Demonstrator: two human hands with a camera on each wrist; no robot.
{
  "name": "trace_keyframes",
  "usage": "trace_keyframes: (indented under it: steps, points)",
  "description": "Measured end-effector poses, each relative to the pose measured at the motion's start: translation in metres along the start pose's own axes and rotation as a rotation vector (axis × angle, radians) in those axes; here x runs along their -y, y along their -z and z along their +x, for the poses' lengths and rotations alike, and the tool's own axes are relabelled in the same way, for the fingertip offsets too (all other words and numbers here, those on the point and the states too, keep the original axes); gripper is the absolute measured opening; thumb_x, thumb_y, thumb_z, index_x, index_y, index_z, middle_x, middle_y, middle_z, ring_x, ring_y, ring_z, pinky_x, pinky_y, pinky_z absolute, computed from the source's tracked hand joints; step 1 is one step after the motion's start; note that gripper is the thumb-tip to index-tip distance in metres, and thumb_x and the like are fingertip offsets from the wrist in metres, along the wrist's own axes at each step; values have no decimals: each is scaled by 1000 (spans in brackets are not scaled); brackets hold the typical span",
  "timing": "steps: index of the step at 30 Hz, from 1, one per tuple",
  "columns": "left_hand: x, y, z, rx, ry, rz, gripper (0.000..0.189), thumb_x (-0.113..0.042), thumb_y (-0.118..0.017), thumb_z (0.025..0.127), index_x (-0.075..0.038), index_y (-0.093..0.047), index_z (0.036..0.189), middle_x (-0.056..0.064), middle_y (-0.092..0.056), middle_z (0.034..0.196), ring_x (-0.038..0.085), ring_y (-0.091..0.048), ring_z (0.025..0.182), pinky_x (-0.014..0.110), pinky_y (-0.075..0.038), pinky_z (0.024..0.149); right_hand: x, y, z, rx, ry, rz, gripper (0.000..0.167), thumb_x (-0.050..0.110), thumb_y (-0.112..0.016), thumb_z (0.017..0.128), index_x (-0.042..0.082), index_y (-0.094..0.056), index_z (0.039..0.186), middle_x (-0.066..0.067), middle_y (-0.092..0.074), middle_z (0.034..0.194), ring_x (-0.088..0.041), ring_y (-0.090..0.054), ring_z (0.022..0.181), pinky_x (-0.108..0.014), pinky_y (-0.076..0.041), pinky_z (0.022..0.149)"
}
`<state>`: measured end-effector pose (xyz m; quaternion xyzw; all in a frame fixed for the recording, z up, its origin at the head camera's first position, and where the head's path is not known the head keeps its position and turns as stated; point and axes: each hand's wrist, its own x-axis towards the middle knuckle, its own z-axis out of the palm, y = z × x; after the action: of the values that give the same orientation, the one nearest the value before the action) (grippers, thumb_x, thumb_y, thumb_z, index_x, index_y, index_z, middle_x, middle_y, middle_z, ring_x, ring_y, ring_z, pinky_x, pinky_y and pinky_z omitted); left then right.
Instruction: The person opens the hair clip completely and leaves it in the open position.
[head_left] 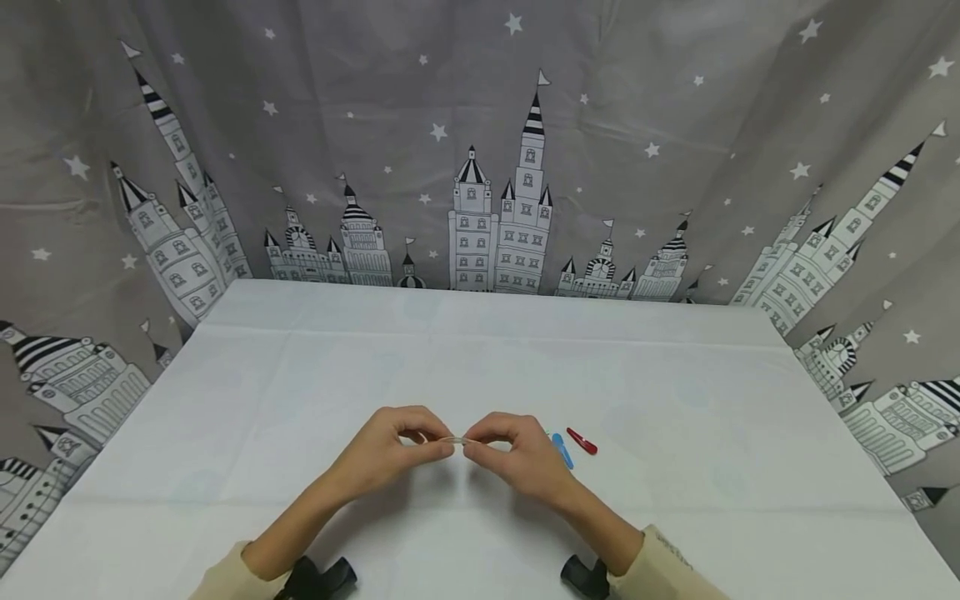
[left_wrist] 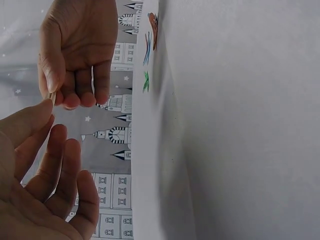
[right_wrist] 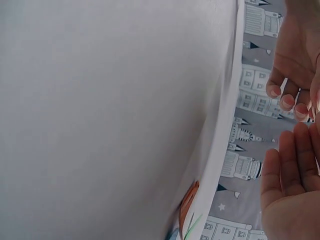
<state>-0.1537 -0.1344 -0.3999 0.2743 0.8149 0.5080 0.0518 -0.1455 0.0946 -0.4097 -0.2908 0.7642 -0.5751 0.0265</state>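
Note:
Over the middle of the white table, my left hand (head_left: 393,450) and right hand (head_left: 525,454) face each other, fingertips close together. Between them is a small, thin, pale hair clip (head_left: 456,440). The left thumb and index finger pinch one end, and the right thumb and index finger pinch the other. In the left wrist view the clip (left_wrist: 52,96) shows as a narrow strip, mostly hidden by fingertips. The other fingers of both hands are loosely bent. Just beyond the right hand lie a blue hair clip (head_left: 562,450) and a red hair clip (head_left: 582,441).
A green hair clip (left_wrist: 146,81) lies near the blue one, mostly hidden behind the right hand in the head view. The white cloth-covered table (head_left: 300,367) reaches back to a grey curtain (head_left: 637,67) printed with castles and stars.

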Motion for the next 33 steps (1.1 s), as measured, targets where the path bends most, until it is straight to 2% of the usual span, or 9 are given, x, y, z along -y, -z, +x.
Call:
trace_keyframes:
  steps: [8,13,17,22,27,30,33]
  points:
    - [2,2,-2,-4,-5,-8,6,-24,-75,89,-19,-78,89,-9,-69,89,15,-62,85,35,-50,78,2,-4,-1,-1,3,9,14,13,-67,95,4,-76,98,-7,-72,95,-15,-66,92,-36,-50,87]
    - [0,2,-2,3,-30,-20,2,-21,-76,88,-22,-77,88,-9,-68,93,16,-61,87,34,-49,77,3,-4,-2,13,9,30,13,12,-66,95,4,-76,97,-7,-72,94,-15,-66,91,-37,-52,86]
    - [-1,2,-1,46,-71,-62,4,-20,-75,89,-18,-78,90,-4,-68,95,17,-60,86,33,-48,76,6,-1,-4,30,1,43,12,13,-66,95,5,-76,96,-3,-71,94,-15,-65,91,-38,-53,85]
    - [-2,4,0,123,-115,-164,10,-14,-71,92,-7,-78,94,7,-68,93,20,-62,87,33,-49,78,9,2,-5,84,11,90,15,12,-64,96,1,-74,96,-12,-70,95,-17,-63,89,-36,-53,81]
    - [-2,6,0,186,-147,-218,11,-10,-69,93,-3,-77,95,8,-68,92,18,-61,84,34,-49,74,9,4,-6,145,25,160,14,8,-64,95,-3,-73,94,-18,-69,93,-16,-61,87,-32,-51,77]
    - [-3,7,-2,194,-147,-221,10,-9,-69,92,-3,-77,95,6,-68,90,18,-60,81,34,-49,72,9,4,-7,155,9,186,14,8,-64,95,-3,-73,94,-15,-69,93,-15,-59,84,-30,-50,74]
    - [-3,7,-3,173,-129,-194,10,-12,-70,92,-5,-78,94,4,-68,90,18,-61,82,34,-49,73,9,2,-8,127,-4,168,14,10,-65,95,-1,-74,95,-15,-69,94,-15,-61,85,-32,-52,76]
